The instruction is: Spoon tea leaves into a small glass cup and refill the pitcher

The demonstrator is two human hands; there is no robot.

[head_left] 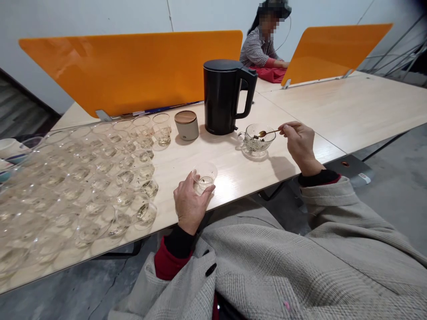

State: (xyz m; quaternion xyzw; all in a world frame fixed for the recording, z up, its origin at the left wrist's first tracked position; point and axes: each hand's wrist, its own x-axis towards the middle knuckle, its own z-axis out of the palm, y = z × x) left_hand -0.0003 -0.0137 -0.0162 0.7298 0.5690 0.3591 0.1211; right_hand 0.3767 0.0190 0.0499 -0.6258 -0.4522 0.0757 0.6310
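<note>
"fingers of the left hand [191, 203], how do they sit?"

"curled round a clear, round plastic cup [204, 178], thumb on its right side, near the front edge of the pale wood-grain table [173, 155]. i can't tell whether its base touches the surface."

"and the right hand [301, 144]?"

"thumb and fingers pinched on the handle end of a small, gold-coloured metal spoon [263, 134]. its bowl is at the opening of a clear, ribbed glass cup with a side handle [258, 146], which has some dark bits inside."

"what's off to the left?"

"many clear plastic cups [125, 178], crowded together in rows, several with dark flecks at the bottom."

"further back?"

"a squat grey canister with a brown wooden lid [187, 126], just left of a tall black kettle [220, 98]. beyond stand two flat orange panels [133, 71], and in the gap between them is a person in a striped top [255, 49], forearm by some red cloth [270, 74]."
</note>
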